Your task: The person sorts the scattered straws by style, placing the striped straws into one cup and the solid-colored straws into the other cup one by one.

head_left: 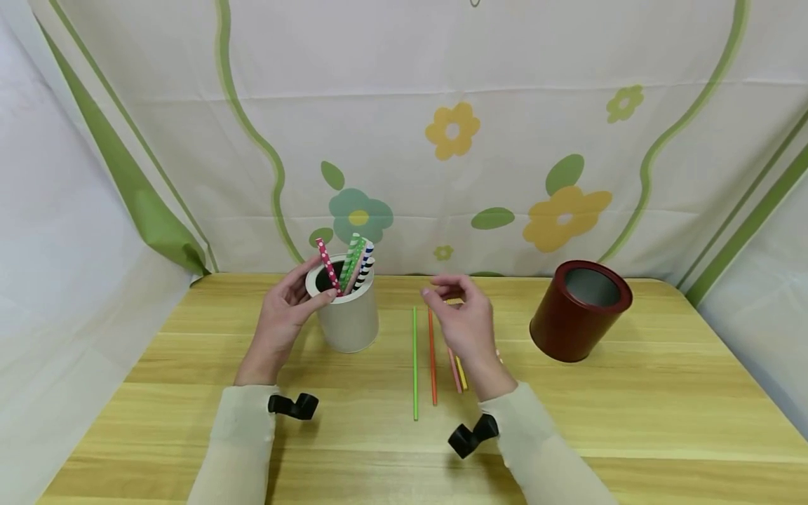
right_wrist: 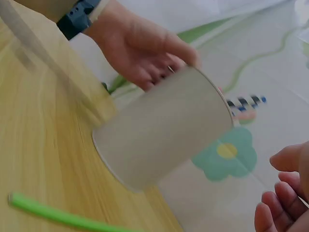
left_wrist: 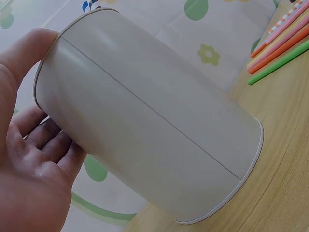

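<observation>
The left hand (head_left: 280, 313) reaches forward, its thumb and fingers grasping the rim of the white can (head_left: 351, 326); patterned straws (head_left: 353, 263) (one pink with white dots) lean inside. The right hand (head_left: 467, 322) is raised above the desk (head_left: 353, 449), its fingers loosely bent, released, holding nothing. A green straw (head_left: 415, 365) and an orange straw (head_left: 433, 365) lie between the cans. The white can stands near the desk's back edge; a broad stretch of desk separates the right hand from the red can (head_left: 564, 322).
</observation>
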A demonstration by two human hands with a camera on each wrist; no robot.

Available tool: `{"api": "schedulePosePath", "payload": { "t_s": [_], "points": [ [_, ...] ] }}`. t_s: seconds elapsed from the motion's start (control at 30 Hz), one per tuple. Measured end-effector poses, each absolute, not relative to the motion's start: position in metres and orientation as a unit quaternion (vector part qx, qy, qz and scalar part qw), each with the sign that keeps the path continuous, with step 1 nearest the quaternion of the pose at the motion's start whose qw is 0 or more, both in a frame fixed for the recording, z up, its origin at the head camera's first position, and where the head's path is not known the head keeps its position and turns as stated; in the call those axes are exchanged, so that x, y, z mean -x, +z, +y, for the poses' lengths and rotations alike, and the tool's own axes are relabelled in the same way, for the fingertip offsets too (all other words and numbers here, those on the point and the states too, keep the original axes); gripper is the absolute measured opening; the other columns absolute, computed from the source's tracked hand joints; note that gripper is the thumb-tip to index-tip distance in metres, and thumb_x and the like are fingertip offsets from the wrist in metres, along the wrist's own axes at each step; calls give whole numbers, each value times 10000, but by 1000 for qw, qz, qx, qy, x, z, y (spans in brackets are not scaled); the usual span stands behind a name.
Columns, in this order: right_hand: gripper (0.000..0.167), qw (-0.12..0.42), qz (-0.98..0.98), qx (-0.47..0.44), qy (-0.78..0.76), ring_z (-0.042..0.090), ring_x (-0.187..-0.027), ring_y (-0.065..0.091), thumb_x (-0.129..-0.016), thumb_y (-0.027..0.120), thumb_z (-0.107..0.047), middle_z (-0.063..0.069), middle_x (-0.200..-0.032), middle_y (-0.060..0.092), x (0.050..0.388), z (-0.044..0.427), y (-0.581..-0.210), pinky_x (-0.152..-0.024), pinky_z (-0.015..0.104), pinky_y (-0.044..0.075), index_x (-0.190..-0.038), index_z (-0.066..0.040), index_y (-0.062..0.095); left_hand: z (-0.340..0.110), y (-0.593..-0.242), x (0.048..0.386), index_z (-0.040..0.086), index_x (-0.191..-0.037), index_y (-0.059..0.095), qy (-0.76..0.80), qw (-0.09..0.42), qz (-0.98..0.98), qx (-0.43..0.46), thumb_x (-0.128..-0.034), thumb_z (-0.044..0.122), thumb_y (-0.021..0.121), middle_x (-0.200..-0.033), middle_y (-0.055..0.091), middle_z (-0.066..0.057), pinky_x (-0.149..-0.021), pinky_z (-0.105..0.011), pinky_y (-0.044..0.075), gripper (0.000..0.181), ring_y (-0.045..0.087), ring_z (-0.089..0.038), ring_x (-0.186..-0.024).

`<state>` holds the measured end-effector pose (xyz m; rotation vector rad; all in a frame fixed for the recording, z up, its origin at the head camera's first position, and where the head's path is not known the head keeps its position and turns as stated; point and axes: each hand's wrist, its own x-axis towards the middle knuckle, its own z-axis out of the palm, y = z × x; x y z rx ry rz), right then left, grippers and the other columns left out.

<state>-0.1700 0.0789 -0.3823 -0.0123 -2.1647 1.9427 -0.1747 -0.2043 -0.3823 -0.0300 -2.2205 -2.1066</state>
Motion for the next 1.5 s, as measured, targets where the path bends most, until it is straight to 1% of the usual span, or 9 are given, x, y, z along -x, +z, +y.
{"api": "schedulePosePath", "payload": {
  "t_s": [0.1, 0.23, 0.37, 0.6, 0.7, 0.8, 0.97, 1.2, 1.5],
  "points": [
    [197, 131, -762, 37, 634, 140, -937, 644, -947, 806, -135, 11, -980, 693, 171, 100, -392, -722, 194, 524, -1132, -86, 757, -204, -382, 176, 199, -1633, 483, -685, 40, -727, 9, -989, 94, 779, -1706, 457, -62, -1150, -145, 463, 716, 466, -211, -1541],
    [208, 144, -802, 75, 575, 168, -967, 657, -972, 786, -198, 54, -1039, 716, 174, 126, -402, -726, 209, 529, -1161, -116, 754, -205, -381, 176, 209, -1633, 483, -684, 41, -729, 4, -990, 97, 778, -1703, 462, -63, -1141, -138, 466, 716, 479, -199, -1523],
    [262, 132, -826, 106, 538, 188, -997, 648, -991, 773, -264, 78, -1091, 725, 176, 144, -406, -763, 234, 510, -1202, -110, 744, -205, -381, 175, 200, -1635, 479, -685, 41, -727, 4, -993, 88, 770, -1701, 463, -73, -1124, -124, 469, 714, 490, -176, -1497],
    [263, 109, -828, 140, 532, 183, -977, 636, -997, 764, -267, 81, -1099, 732, 178, 160, -412, -785, 185, 500, -1206, -108, 754, -205, -382, 173, 189, -1633, 482, -686, 41, -727, 1, -996, 97, 767, -1691, 469, -87, -1109, -115, 469, 704, 505, -146, -1460],
    [280, 88, -843, 136, 512, 211, -999, 657, -1004, 754, -273, 98, -1119, 742, 178, 161, -415, -827, 237, 521, -1222, -98, 747, -205, -382, 173, 186, -1632, 484, -686, 42, -726, -1, -996, 95, 765, -1690, 468, -87, -1103, -115, 473, 701, 508, -144, -1454],
    [295, 60, -871, 117, 474, 255, -1020, 676, -1005, 742, -273, 120, -1135, 739, 178, 163, -418, -876, 340, 549, -1225, -77, 737, -205, -382, 173, 186, -1630, 487, -688, 44, -724, -2, -996, 94, 766, -1693, 466, -82, -1100, -113, 474, 699, 508, -137, -1453],
    [262, 23, -911, 82, 403, 286, -986, 693, -972, 755, -229, 134, -1091, 739, 178, 166, -421, -907, 462, 567, -1170, -59, 732, -205, -383, 174, 181, -1629, 486, -693, 45, -719, -1, -994, 83, 766, -1690, 469, -88, -1095, -116, 479, 701, 515, -131, -1442],
    [251, -3, -924, 69, 375, 276, -957, 705, -937, 797, -200, 125, -1065, 760, 176, 169, -421, -919, 495, 583, -1132, -55, 734, -204, -384, 174, 186, -1629, 487, -692, 43, -721, 0, -993, 91, 769, -1697, 464, -75, -1103, -115, 472, 702, 511, -132, -1451],
    [235, -27, -924, 78, 372, 243, -887, 699, -926, 812, -243, 105, -993, 781, 175, 170, -419, -838, 435, 580, -1077, -72, 752, -203, -385, 174, 183, -1631, 485, -694, 43, -719, 3, -1001, 86, 756, -1693, 467, -81, -1091, -112, 475, 693, 518, -128, -1433]
  ]
}}
